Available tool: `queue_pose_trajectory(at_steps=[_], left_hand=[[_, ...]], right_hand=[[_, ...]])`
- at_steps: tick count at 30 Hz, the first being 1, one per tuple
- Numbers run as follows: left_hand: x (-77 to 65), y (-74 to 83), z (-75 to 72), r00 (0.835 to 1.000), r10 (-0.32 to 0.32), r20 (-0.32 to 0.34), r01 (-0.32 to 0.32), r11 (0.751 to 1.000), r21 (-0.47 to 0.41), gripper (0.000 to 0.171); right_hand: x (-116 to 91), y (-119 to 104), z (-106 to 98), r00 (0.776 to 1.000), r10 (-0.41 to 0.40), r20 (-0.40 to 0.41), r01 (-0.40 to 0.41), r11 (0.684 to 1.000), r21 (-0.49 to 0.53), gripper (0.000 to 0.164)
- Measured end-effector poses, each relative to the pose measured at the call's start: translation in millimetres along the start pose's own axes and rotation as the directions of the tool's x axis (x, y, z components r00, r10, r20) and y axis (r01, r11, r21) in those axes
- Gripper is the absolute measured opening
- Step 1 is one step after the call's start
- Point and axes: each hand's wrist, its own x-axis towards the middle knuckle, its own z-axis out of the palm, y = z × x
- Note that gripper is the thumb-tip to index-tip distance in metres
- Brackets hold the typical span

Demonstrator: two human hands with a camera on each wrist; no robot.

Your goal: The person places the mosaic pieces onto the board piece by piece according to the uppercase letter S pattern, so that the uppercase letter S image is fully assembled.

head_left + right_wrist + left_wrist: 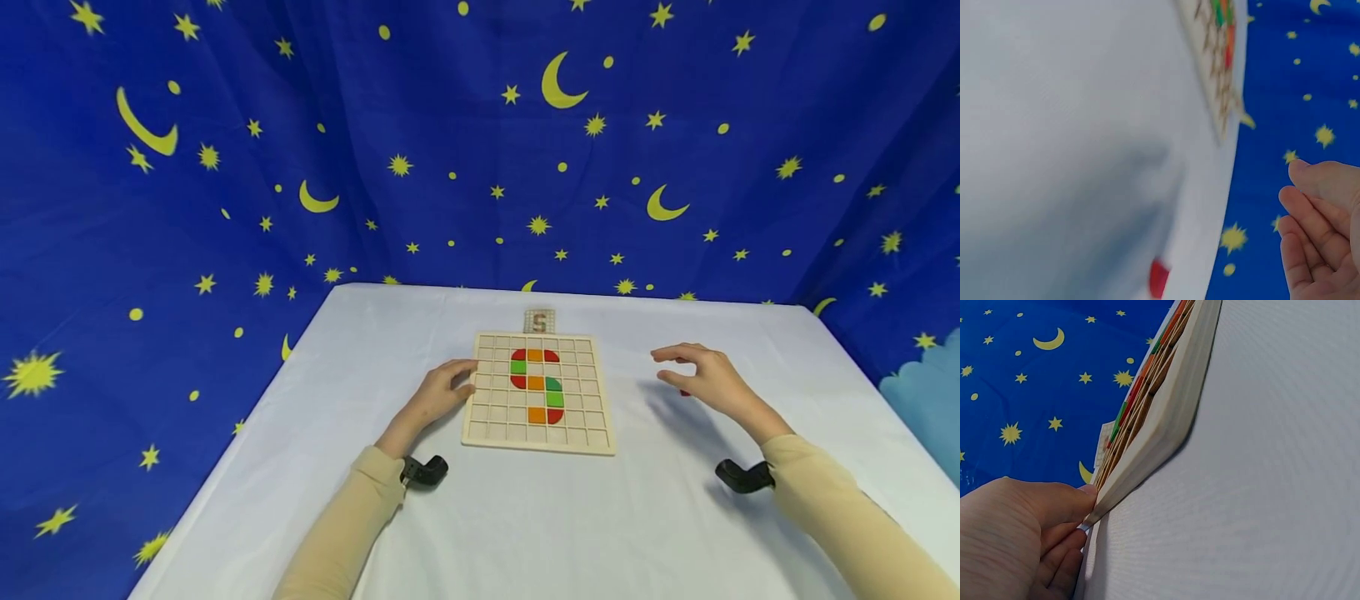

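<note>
A wooden grid board [538, 427] lies flat mid-table, with red, orange and green pieces [536, 383] set in it as an S. My left hand [444, 393] rests on the table, its fingertips [1063, 499] against the board's left edge [1159, 434]. My right hand [701, 377] hovers above the cloth to the right of the board, fingers loosely spread and holding nothing; its fingers [1310, 234] show in the right wrist view. A small red piece [684, 392] lies on the cloth just under that hand, and shows as a red piece [1159, 278] with the board [1215, 59] farther off.
A small card printed with an S [538, 321] stands just behind the board. The table is covered by a white cloth [525, 517]. A blue curtain with yellow stars and moons [450, 150] hangs close around the back and sides.
</note>
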Motion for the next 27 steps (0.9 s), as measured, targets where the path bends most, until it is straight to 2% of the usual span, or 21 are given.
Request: queue_pose_trajectory(at_steps=[9,18,27], left_hand=[[1.3,0.7,-4.5,1.000,-0.010,-0.012,0.010,1.000,-0.002,0.045],[-0.5,-2.1,-1.5,1.000,0.003,-0.007,-0.003,1.000,-0.016,0.045],[-0.2,2.4,0.4,1.000,0.001,-0.002,-0.001,0.999,-0.040,0.044]], right_hand=[[-10,28,-13,0.999,-0.018,0.050,0.022,0.997,-0.074,0.032],[-19,44,-3,0.995,0.014,0.098,-0.006,0.997,-0.081,0.034],[-20,52,3,0.997,0.007,0.076,0.000,0.996,-0.093,0.032]])
